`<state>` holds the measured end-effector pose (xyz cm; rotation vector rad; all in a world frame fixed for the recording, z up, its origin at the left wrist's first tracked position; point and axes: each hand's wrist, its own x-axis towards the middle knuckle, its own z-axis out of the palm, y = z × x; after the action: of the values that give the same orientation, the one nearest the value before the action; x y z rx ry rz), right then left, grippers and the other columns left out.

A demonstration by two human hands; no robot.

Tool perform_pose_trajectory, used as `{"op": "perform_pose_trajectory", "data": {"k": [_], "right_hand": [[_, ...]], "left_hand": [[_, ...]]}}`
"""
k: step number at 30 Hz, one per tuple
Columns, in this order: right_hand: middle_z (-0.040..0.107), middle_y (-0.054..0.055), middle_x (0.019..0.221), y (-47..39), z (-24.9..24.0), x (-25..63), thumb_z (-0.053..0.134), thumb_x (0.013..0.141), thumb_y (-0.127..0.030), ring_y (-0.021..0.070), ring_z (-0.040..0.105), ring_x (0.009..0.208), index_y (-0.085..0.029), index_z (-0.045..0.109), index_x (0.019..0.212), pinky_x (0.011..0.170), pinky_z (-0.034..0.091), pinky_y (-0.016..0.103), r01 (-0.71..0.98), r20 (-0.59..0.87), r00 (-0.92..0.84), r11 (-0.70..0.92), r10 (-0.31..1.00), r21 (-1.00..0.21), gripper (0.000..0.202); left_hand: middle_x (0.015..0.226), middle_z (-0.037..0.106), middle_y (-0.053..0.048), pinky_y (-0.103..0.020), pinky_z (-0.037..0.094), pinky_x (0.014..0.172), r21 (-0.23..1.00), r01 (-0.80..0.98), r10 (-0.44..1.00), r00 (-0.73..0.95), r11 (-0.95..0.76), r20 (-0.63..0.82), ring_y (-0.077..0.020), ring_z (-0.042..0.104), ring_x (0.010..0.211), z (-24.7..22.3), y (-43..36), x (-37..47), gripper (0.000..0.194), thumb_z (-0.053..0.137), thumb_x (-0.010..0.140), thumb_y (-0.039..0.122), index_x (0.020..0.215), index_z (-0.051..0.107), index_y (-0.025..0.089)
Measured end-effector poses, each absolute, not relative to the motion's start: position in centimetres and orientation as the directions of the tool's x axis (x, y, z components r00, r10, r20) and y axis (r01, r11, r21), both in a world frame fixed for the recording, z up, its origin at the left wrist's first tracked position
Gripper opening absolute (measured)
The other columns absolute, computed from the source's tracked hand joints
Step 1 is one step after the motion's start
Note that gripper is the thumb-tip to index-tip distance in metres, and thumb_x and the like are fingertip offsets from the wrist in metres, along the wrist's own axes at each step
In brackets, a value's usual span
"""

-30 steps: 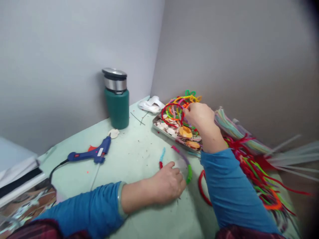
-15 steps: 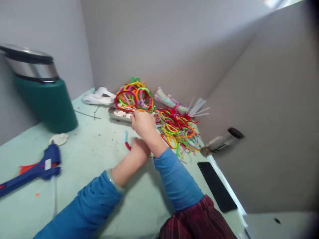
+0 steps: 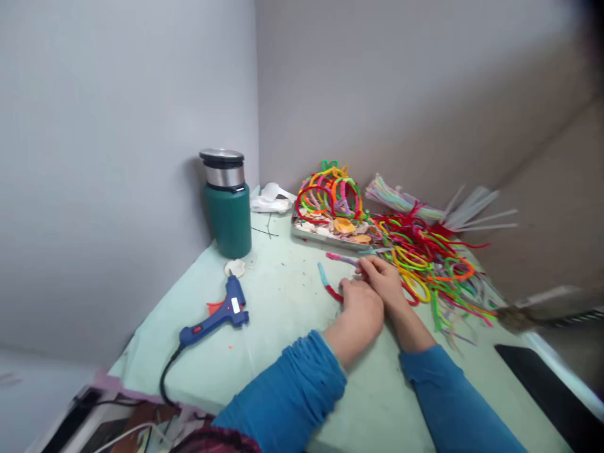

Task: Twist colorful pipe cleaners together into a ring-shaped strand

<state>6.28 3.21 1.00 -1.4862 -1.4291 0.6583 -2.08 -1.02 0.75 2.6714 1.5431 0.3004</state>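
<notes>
My left hand (image 3: 361, 308) is closed over a pipe cleaner (image 3: 334, 292) with a light blue end and a red part that sticks out past the fingers. Just beyond it, my right hand (image 3: 383, 281) pinches another fuzzy piece (image 3: 343, 258), pink at the tip and purple further along. The two hands touch or nearly touch, so what lies inside the left palm is hidden. Right behind them stands a shallow metal tray (image 3: 306, 237) with pale shell-like bits and rings of bent pipe cleaners (image 3: 315, 195). A tangled heap of coloured pipe cleaners (image 3: 415, 251) lies beside my right hand.
On the left are a blue glue gun (image 3: 219, 318) with a cord and a green flask (image 3: 229, 220). A white plastic object (image 3: 271, 198) rests near the wall corner. A bundle of pale sticks (image 3: 401, 198) and a black phone-like slab (image 3: 547, 384) are to the right.
The view has swung left, so things sit further right in it. My right hand has drawn back from the tray to my left hand and now shows a pink and purple piece.
</notes>
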Motion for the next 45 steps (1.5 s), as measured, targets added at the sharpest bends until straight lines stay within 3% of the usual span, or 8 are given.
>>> {"op": "perform_pose_trajectory", "data": {"k": [5, 13, 17, 24, 33, 37, 40, 45], "right_hand": [[0.06, 0.001, 0.061, 3.6, -0.7, 7.0, 0.059, 0.07, -0.054, 0.0122, 0.05, 0.051, -0.017, 0.062, 0.075, 0.051, 0.042, 0.024, 0.245, 0.164, 0.241, 0.104, 0.957, -0.964, 0.037], [0.059, 0.0, 0.06, 3.8, -1.7, 7.4, 0.058, 0.072, -0.051, 0.0134, 0.05, 0.052, -0.018, 0.062, 0.074, 0.051, 0.042, 0.024, 0.255, 0.225, 0.186, 0.174, 0.957, -0.951, 0.034], [0.061, 0.002, 0.063, 2.4, -1.2, 7.5, 0.044, 0.08, -0.047, 0.0159, 0.055, 0.059, -0.017, 0.06, 0.075, 0.057, 0.044, 0.025, 0.417, 0.332, 0.219, 0.219, 0.918, -0.882, 0.035], [0.066, 0.003, 0.076, -1.4, 0.2, 10.4, 0.031, 0.092, -0.035, 0.0138, 0.059, 0.073, -0.018, 0.063, 0.082, 0.069, 0.041, 0.021, 0.76, 0.567, 0.142, 0.278, 0.811, -0.588, 0.038], [0.063, 0.009, 0.099, -1.2, 0.9, 16.0, 0.026, 0.093, -0.027, 0.0162, 0.055, 0.092, -0.016, 0.059, 0.098, 0.082, 0.037, 0.024, 0.835, 0.617, 0.379, 0.032, 0.69, -0.549, 0.036], [0.051, 0.016, 0.124, -1.0, 0.9, 18.3, 0.037, 0.088, -0.024, 0.0246, 0.042, 0.116, -0.013, 0.051, 0.119, 0.094, 0.03, 0.035, 0.851, 0.612, 0.509, -0.248, 0.606, -0.462, 0.035], [0.048, 0.02, 0.125, -0.7, 0.0, 19.4, 0.04, 0.085, -0.023, 0.0296, 0.04, 0.116, -0.011, 0.047, 0.123, 0.092, 0.029, 0.04, 0.815, 0.481, 0.577, -0.421, 0.66, -0.399, 0.041], [0.051, 0.018, 0.121, -0.2, -1.9, 19.9, 0.041, 0.085, -0.024, 0.0299, 0.044, 0.111, -0.013, 0.057, 0.11, 0.088, 0.03, 0.041, 0.862, 0.418, 0.506, -0.421, 0.754, -0.282, 0.032]], "left_hand": [[0.09, 0.061, -0.026, -0.047, 0.037, 0.076, 0.108, 0.854, 0.854, 0.485, -0.509, 0.19, -0.03, 0.057, 0.086, 0.3, -1.4, -1.9, 0.031, 0.049, 0.079, 0.016, 0.101, 0.063, -0.001], [0.097, 0.061, -0.023, -0.045, 0.039, 0.078, 0.018, 0.832, 0.815, 0.539, -0.555, 0.211, -0.0293, 0.056, 0.091, -0.1, -1.3, -2.0, 0.031, 0.042, 0.082, 0.012, 0.103, 0.061, 0.0], [0.093, 0.063, -0.021, -0.045, 0.039, 0.079, 0.022, 0.851, 0.844, 0.517, -0.525, 0.146, -0.0279, 0.058, 0.09, 1.0, -1.9, -2.5, 0.03, 0.037, 0.082, 0.007, 0.101, 0.06, 0.003], [0.096, 0.06, -0.017, -0.04, 0.037, 0.077, -0.004, 0.884, 0.844, 0.447, -0.467, 0.295, -0.0273, 0.054, 0.092, 3.1, -3.8, -4.0, 0.031, 0.031, 0.083, 0.007, 0.098, 0.057, 0.009], [0.091, 0.062, -0.011, -0.037, 0.036, 0.077, -0.037, 0.844, 0.805, 0.523, -0.535, 0.281, -0.0251, 0.056, 0.088, 2.8, -4.8, -3.8, 0.026, 0.031, 0.084, 0.012, 0.09, 0.057, 0.015], [0.089, 0.063, -0.012, -0.036, 0.039, 0.073, -0.043, 0.824, 0.804, 0.562, -0.565, 0.196, -0.0261, 0.057, 0.087, 2.0, -4.4, -3.9, 0.024, 0.035, 0.082, 0.013, 0.088, 0.058, 0.015], [0.089, 0.062, -0.012, -0.035, 0.04, 0.071, -0.032, 0.824, 0.808, 0.561, -0.566, 0.18, -0.0259, 0.057, 0.088, 1.9, -4.3, -4.1, 0.023, 0.036, 0.082, 0.014, 0.087, 0.058, 0.015], [0.091, 0.062, -0.012, -0.035, 0.041, 0.074, -0.011, 0.826, 0.815, 0.558, -0.563, 0.156, -0.0246, 0.056, 0.09, 2.0, -4.3, -4.0, 0.021, 0.038, 0.082, 0.017, 0.088, 0.059, 0.016]]}}
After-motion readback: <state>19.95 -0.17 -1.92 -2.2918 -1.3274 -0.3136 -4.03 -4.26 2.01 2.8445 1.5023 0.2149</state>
